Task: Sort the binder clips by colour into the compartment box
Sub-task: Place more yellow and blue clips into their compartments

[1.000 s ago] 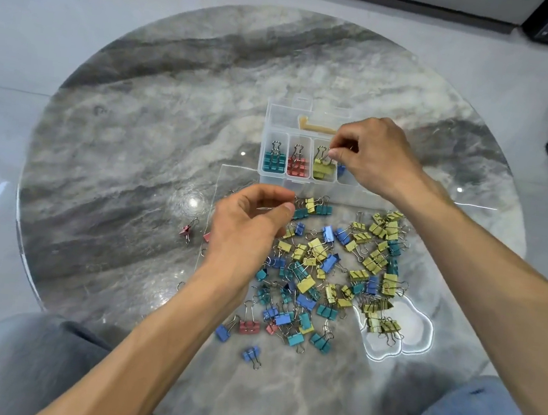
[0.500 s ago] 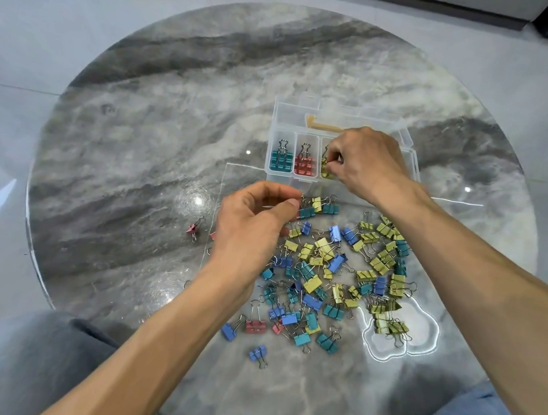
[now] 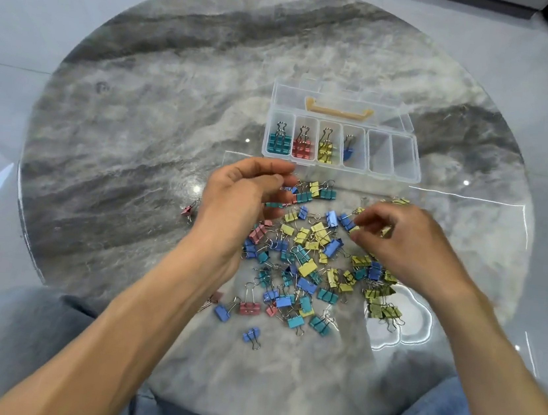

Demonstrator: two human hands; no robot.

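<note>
Round grey marble table (image 3: 135, 142) carries everything. At left a stray red clip (image 3: 187, 211) lies apart; the left hand (image 3: 238, 206) hovers, fingers loosely curled, holding nothing visible. Loose binder clips (image 3: 306, 266) spread below the compartment box (image 3: 394, 156). The right hand (image 3: 409, 244) pinches a yellow clip (image 3: 353, 230).

The box (image 3: 339, 167) stands at the far edge of the clips (image 3: 307, 263), its lid (image 3: 341, 98) tipped back behind it, so the six compartments are reachable from above and from the near side. The two rightmost compartments hold nothing; the four to their left each hold clips. Between box and pile runs only a narrow strip of bare table (image 3: 134, 155). The left hand (image 3: 242, 203) hangs over the pile's left edge, the right hand (image 3: 409, 244) over its right. Wide bare table lies left of and beyond the box.
</note>
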